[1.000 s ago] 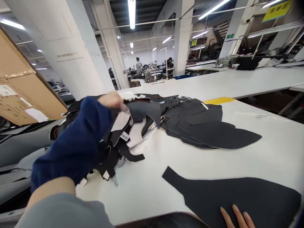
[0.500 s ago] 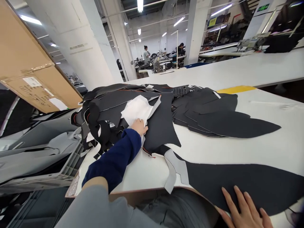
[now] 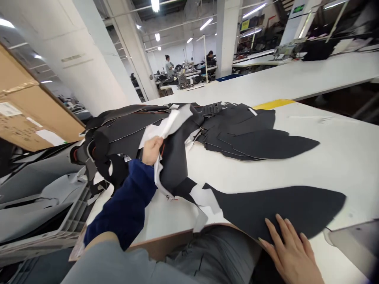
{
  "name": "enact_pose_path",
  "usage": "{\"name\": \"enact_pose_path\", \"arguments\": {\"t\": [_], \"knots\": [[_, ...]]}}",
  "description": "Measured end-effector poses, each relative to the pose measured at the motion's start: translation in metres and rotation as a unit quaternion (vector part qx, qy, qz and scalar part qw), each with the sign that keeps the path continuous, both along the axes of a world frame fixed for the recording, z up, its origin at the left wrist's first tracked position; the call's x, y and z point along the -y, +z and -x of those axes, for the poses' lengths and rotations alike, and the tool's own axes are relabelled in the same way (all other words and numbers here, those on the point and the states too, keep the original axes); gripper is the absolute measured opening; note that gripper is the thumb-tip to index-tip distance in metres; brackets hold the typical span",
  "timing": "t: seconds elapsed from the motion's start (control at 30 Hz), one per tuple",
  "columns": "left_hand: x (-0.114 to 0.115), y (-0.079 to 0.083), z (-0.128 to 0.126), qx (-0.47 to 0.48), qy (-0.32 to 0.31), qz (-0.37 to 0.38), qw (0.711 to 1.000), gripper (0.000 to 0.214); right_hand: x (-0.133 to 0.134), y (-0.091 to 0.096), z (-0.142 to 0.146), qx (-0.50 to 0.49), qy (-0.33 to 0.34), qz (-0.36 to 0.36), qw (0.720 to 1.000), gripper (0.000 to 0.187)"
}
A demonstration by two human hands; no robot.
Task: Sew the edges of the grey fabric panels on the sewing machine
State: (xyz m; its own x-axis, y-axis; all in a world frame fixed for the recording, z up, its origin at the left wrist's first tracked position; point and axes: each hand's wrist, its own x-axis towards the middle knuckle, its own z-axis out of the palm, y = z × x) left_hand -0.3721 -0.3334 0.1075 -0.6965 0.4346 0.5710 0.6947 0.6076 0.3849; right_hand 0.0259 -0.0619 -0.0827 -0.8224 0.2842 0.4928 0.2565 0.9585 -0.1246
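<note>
My left hand (image 3: 152, 150), in a dark blue sleeve, is closed on a dark cut fabric piece with a white backing (image 3: 174, 157) and holds it lifted off the white table (image 3: 340, 157). The piece hangs down from my fist beside a heap of black cut pieces (image 3: 124, 130). My right hand (image 3: 288, 252) lies flat, fingers spread, on the near edge of a large black leaf-shaped fabric piece (image 3: 281, 209) at the table's front.
A stack of black cut pieces (image 3: 251, 136) lies in the middle of the table. A cardboard box (image 3: 26, 114) and a grey crate with grey fabric (image 3: 41, 205) stand at the left. White pillars and people at sewing stations are far behind.
My left hand has gripped the white-backed piece and raised it from the heap toward me. My right hand stays flat on the large black piece, which has shifted slightly.
</note>
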Motion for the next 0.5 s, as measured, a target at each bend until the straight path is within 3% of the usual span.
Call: {"name": "enact_pose_path", "arguments": {"t": [0.03,0.1,0.17,0.23,0.3,0.4,0.5], "knots": [[-0.005,0.02,-0.008,-0.055,-0.045,-0.052,0.996,0.042,0.001,0.002,0.0,0.006,-0.002,-0.005,1.0,0.054],[-0.022,0.059,-0.026,-0.158,-0.124,-0.072,0.977,0.044,0.002,0.005,-0.001,0.019,-0.009,-0.011,1.0,0.055],[-0.05,0.087,-0.044,-0.237,-0.193,-0.009,0.952,0.044,0.003,0.008,-0.004,0.022,-0.011,0.007,1.0,0.052],[-0.087,0.092,-0.064,-0.28,-0.256,0.076,0.922,0.042,0.006,0.014,-0.007,0.007,-0.021,0.062,0.998,0.047],[-0.128,0.073,-0.084,-0.275,-0.309,0.145,0.899,0.039,0.01,0.02,-0.009,-0.026,-0.056,0.147,0.987,0.043],[-0.185,0.015,-0.107,-0.166,-0.35,0.211,0.897,0.036,0.016,0.03,-0.011,-0.066,-0.114,0.244,0.961,0.042],[-0.222,-0.037,-0.118,-0.003,-0.342,0.261,0.903,0.036,0.021,0.044,-0.009,-0.074,-0.131,0.29,0.945,0.043]]}}
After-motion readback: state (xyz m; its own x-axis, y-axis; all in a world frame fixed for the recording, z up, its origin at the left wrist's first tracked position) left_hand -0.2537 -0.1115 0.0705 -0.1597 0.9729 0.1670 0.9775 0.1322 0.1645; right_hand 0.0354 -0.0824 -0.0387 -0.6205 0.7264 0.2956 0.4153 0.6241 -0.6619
